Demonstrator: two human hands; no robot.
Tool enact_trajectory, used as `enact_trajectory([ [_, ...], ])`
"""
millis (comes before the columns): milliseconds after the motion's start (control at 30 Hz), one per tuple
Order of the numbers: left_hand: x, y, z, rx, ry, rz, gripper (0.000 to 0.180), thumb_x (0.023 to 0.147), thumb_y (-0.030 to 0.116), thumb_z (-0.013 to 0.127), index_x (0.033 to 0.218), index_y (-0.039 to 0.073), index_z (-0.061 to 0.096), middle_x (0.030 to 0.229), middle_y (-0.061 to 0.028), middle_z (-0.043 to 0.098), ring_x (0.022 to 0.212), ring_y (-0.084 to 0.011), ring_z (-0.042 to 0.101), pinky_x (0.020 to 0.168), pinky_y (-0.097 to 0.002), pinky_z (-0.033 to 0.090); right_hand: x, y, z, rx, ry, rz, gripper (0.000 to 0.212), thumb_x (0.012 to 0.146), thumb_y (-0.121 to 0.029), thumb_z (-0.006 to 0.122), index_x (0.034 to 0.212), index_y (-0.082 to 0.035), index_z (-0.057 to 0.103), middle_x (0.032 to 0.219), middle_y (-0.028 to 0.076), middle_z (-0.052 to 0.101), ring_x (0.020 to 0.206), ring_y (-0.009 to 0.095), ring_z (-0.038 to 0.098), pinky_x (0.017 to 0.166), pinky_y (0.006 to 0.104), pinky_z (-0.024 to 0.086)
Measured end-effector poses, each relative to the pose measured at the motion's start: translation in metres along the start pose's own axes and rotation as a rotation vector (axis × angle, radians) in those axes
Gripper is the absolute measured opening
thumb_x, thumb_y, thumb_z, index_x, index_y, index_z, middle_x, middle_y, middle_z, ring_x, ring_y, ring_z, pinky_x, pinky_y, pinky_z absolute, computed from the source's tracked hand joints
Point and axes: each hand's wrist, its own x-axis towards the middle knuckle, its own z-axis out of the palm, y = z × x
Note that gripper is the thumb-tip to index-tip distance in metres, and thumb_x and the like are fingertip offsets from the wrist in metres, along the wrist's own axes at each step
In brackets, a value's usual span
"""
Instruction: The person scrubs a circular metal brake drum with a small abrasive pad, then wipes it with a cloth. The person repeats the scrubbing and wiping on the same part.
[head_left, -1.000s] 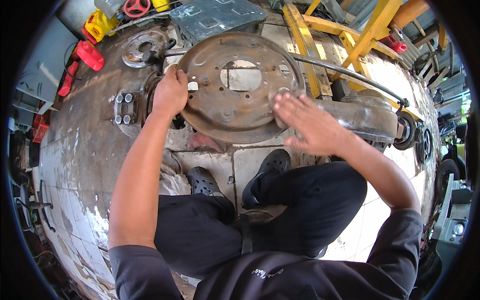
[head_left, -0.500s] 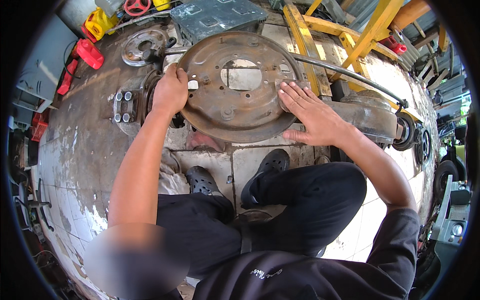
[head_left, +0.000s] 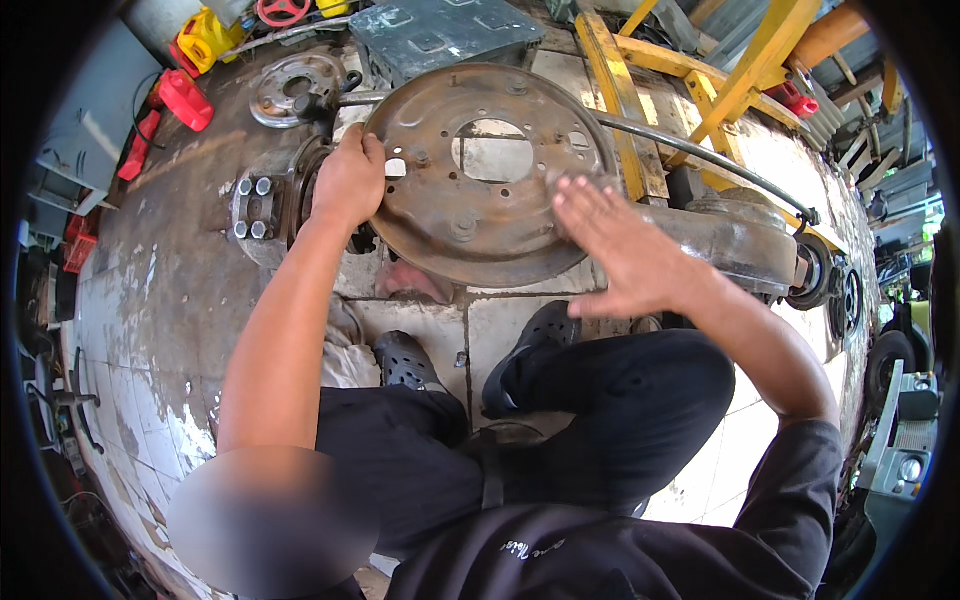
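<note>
Rusty round plate [head_left: 515,212]: upper centre of frame | Left hand [head_left: 350,182]: fingers clasped around its left edge; we should brace it firmly | Right hand [head_left: 627,250]: fingers extended at its right edge, contact unclear to us; we should stroke flat and evenly

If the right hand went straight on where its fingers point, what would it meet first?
Most likely the rusty round metal plate, near its right rim. The right hand already overlaps it in view; blur and depth leave contact unclear.

Worn tiled floor [head_left: 180,310], with dark crate [head_left: 445,38], round metal disc [head_left: 269,95], red jerrycan [head_left: 186,100] on it
</note>
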Motion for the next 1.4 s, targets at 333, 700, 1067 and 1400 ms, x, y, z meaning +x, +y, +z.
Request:
enact_trajectory([
  [333, 0.000, -0.002, 0.000, -0.017, 0.013, 0.019, 0.055, 0.101, 0.035, 0.036, 0.140, -0.003, 0.048, 0.122, -0.0327, 0.062, 0.115, -0.0469, 0.058, 0.101, -0.0502, 0.044, 0.006, 0.013, 0.003, -0.083, -0.001, 0.005, 0.113, 0.082, -0.066, 0.064, 0.156, 0.005, 0.014, 0.164, 0.023, 0.011, 0.153, 0.036, 0.011, 0.123, 0.0526, 0.013],
  [700, 0.001, -0.002, 0.002, 0.007, 0.009, 0.016, 0.055, 0.101, 0.035, 0.035, 0.139, -0.003, 0.047, 0.120, -0.0336, 0.062, 0.114, -0.0476, 0.059, 0.100, -0.0525, 0.044, -0.001, 0.002, 0.000, -0.011, 0.013, -0.084, 0.105, 0.087, -0.073, 0.052, 0.153, 0.004, 0.025, 0.162, 0.023, 0.021, 0.151, 0.038, 0.018, 0.122, 0.0518, 0.019],
  [1067, -0.001, -0.001, -0.001, -0.028, 0.025, 0.035, 0.055, 0.101, 0.035, 0.035, 0.138, -0.004, 0.048, 0.121, -0.0338, 0.061, 0.115, -0.0471, 0.059, 0.100, -0.0513, 0.045, 0.008, 0.010, 0.006, 0.006, 0.055, -0.107, 0.101, 0.088, -0.071, 0.053, 0.153, 0.002, 0.026, 0.162, 0.021, 0.021, 0.151, 0.038, 0.018, 0.123, 0.0510, 0.017],
  [1400, 0.002, -0.001, 0.001, -0.005, 0.021, 0.030, 0.056, 0.101, 0.035, 0.036, 0.139, -0.004, 0.048, 0.122, -0.0335, 0.061, 0.116, -0.0470, 0.058, 0.101, -0.0506, 0.044, 0.010, 0.015, 0.005, 0.016, 0.048, -0.117, 0.105, 0.086, -0.071, 0.054, 0.154, 0.002, 0.023, 0.163, 0.020, 0.019, 0.151, 0.036, 0.017, 0.123, 0.0504, 0.016],
])
